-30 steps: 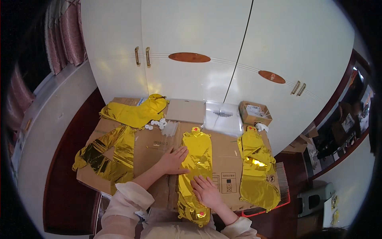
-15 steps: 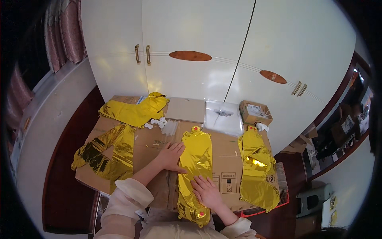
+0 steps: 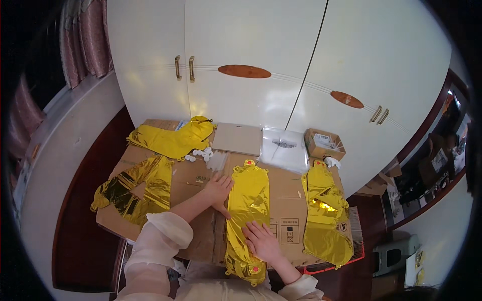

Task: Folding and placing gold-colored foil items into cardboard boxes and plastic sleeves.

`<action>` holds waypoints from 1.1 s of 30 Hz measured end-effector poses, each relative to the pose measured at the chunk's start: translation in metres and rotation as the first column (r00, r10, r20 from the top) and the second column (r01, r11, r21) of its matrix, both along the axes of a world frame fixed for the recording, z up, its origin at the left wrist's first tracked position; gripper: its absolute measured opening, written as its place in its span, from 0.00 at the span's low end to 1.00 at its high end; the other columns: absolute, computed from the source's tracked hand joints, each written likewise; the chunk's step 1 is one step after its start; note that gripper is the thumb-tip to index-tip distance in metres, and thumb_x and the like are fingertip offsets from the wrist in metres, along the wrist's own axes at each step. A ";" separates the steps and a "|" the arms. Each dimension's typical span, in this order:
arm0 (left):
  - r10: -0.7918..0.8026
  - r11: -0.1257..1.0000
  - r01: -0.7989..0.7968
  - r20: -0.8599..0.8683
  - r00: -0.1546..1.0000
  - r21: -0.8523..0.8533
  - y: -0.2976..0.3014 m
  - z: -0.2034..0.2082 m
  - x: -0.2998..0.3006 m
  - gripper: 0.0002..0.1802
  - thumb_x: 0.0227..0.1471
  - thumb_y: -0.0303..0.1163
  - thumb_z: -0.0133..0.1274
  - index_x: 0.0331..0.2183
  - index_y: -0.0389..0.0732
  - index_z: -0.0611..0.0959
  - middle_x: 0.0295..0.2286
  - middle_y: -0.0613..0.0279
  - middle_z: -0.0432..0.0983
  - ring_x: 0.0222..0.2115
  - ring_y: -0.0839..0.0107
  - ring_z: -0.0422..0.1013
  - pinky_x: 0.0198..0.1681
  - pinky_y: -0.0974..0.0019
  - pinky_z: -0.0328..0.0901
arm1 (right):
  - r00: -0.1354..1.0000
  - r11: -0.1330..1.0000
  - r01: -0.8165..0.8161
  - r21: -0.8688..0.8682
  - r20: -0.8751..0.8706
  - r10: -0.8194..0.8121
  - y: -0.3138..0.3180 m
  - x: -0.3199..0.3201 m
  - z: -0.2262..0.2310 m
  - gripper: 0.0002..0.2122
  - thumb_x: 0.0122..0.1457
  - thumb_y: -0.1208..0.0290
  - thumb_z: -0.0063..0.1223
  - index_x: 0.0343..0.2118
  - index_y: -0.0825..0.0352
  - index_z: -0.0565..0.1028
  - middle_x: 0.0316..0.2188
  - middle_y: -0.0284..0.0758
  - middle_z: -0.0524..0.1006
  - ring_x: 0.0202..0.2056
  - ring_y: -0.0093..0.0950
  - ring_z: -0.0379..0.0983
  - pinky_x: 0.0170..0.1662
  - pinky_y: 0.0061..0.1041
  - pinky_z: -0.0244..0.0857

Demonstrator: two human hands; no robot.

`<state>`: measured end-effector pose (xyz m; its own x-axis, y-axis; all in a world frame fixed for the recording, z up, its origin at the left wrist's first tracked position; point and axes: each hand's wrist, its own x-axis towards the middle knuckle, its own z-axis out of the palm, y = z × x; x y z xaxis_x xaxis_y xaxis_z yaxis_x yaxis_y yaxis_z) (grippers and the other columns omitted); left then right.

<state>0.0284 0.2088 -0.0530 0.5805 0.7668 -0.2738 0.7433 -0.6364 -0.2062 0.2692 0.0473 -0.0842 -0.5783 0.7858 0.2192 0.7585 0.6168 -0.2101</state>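
Note:
A flat gold foil balloon (image 3: 248, 193) lies lengthwise before me, with a red dot near each end and small tabs along its rim. At its upper left edge my left hand (image 3: 219, 192) rests, fingers stretched out and thumb apart, the fingertips at the foil's edge. Flat on the lower part of the same balloon lies my right hand (image 3: 262, 242), its fingers spread and pointing up and left. Neither hand grips anything. The foil is creased around the lower end, which hangs over the near edge of the cardboard (image 3: 201, 226).
Other gold foil balloons lie to the left (image 3: 158, 183), far left (image 3: 173, 139) and right (image 3: 326, 226). Behind are small white discs (image 3: 202, 154), a grey flat box (image 3: 238, 140), clear plastic packaging (image 3: 283, 150) and a small open carton (image 3: 325, 144). White cabinets (image 3: 251, 35) stand behind.
My left hand has slid a little left, from on the foil to its left edge. My right hand stays in place on the balloon. The view has shifted slightly.

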 end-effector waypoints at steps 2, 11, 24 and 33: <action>-0.018 1.000 0.018 -0.016 1.000 -0.004 0.002 0.000 0.000 0.82 0.19 0.85 0.51 0.62 0.27 0.53 0.62 0.40 0.49 0.65 0.51 0.43 0.66 0.44 0.33 | 1.000 1.000 0.000 0.003 -0.004 0.000 0.000 0.000 -0.001 0.20 0.63 0.60 0.45 0.56 0.60 0.69 0.59 0.37 0.67 0.62 0.33 0.60 0.64 0.41 0.51; 0.045 0.996 -0.048 -0.053 0.998 -0.070 0.006 -0.003 0.005 0.85 0.16 0.84 0.55 0.63 0.30 0.48 0.64 0.41 0.43 0.66 0.52 0.40 0.66 0.43 0.34 | 0.990 0.996 -0.021 0.092 0.144 0.007 0.000 -0.007 0.023 0.23 0.58 0.63 0.50 0.57 0.60 0.68 0.58 0.36 0.67 0.60 0.33 0.60 0.61 0.38 0.55; 0.043 0.996 -0.045 -0.019 0.999 -0.083 0.003 0.001 0.004 0.83 0.19 0.81 0.56 0.63 0.28 0.49 0.64 0.40 0.43 0.66 0.51 0.38 0.66 0.42 0.33 | 0.992 0.992 -0.118 0.048 -0.029 0.120 0.007 -0.043 0.004 0.24 0.53 0.67 0.52 0.55 0.66 0.70 0.55 0.35 0.69 0.52 0.33 0.67 0.57 0.33 0.59; 0.054 0.994 -0.056 -0.021 0.998 -0.090 0.002 0.004 0.003 0.84 0.18 0.82 0.56 0.63 0.28 0.49 0.64 0.41 0.43 0.66 0.52 0.39 0.66 0.43 0.34 | 0.995 0.993 -0.102 0.062 -0.009 0.102 -0.001 -0.047 0.008 0.21 0.56 0.64 0.51 0.55 0.53 0.72 0.52 0.37 0.70 0.53 0.34 0.64 0.60 0.43 0.55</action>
<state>0.0315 0.2110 -0.0492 0.5326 0.7691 -0.3533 0.7742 -0.6114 -0.1636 0.2219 0.0464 -0.0760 -0.6518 0.7078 0.2724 0.6887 0.7028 -0.1782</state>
